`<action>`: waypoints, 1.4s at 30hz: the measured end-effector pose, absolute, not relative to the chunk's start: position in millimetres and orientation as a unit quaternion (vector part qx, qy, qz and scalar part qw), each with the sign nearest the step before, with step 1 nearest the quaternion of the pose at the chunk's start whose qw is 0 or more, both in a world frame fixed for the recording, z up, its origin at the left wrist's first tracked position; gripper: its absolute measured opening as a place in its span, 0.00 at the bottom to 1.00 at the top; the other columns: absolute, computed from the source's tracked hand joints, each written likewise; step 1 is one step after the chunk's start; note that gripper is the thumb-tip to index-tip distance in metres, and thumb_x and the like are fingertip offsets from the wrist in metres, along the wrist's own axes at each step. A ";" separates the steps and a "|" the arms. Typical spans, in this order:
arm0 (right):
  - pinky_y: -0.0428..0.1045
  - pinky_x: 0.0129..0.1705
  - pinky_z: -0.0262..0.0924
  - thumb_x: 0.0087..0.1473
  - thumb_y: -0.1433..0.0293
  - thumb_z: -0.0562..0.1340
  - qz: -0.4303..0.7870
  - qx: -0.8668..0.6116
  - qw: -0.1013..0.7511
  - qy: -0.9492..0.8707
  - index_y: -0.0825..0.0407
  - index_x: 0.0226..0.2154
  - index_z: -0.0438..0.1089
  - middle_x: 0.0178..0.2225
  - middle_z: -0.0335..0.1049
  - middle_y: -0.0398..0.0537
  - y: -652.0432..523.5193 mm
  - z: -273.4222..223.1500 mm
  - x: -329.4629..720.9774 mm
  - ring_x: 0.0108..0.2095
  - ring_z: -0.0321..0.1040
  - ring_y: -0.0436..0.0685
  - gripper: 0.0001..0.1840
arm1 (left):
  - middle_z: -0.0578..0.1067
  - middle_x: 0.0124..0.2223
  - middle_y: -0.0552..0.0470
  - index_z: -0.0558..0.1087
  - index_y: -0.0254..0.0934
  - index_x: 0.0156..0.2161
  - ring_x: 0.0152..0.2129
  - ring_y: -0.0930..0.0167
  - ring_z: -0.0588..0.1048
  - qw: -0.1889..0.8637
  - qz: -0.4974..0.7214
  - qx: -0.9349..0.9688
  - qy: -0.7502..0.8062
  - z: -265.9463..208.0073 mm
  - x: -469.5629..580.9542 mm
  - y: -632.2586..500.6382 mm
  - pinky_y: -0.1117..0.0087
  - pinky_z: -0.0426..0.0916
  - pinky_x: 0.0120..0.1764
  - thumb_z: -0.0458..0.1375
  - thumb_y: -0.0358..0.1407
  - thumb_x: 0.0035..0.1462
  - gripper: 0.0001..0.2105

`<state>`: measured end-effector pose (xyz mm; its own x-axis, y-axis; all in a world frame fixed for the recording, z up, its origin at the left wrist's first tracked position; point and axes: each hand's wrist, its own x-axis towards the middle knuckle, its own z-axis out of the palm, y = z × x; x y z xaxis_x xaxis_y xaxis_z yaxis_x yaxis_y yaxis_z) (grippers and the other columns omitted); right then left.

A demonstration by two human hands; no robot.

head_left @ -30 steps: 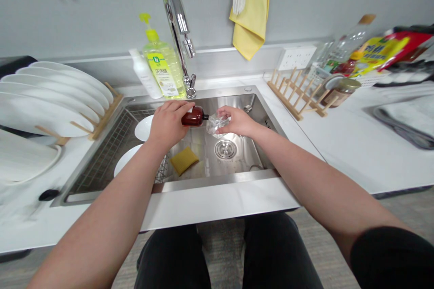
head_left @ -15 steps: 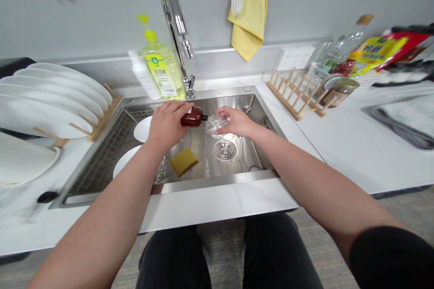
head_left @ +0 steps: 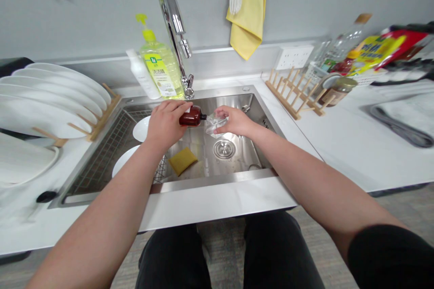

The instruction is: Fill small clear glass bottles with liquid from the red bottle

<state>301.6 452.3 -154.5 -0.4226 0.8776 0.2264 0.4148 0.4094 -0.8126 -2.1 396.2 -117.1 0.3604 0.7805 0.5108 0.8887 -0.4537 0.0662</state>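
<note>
Clamping the dark red bottle point(head_left: 191, 116) sideways in the left-hand fingers point(head_left: 179, 109), with its black neck point(head_left: 203, 117) pointing right, close to the transparent cup-like piece point(head_left: 213, 124) pinched in the right-hand fingers point(head_left: 224, 110), with the faucet point(head_left: 174, 31) beyond both.

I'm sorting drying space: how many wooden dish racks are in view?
2: one wooden dish rack left of the sink, holding white plates; another right of the sink.
</note>
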 end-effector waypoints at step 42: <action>0.62 0.62 0.75 0.38 0.67 0.87 0.342 -0.419 0.336 -0.771 0.46 0.54 0.80 0.52 0.85 0.49 454.4 -157.1 300.0 0.53 0.83 0.67 0.40 | 0.80 0.69 0.45 0.75 0.52 0.73 0.66 0.45 0.73 0.110 -0.242 -0.812 -0.519 -112.1 0.4 392.7 0.40 0.66 0.68 0.66 0.37 0.63 0.33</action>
<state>300.0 454.4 -157.1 -0.4227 0.8761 0.2318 0.4154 0.4146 -0.8096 0.4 392.7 -112.1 0.3443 0.7905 0.5065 0.8966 -0.4369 0.0723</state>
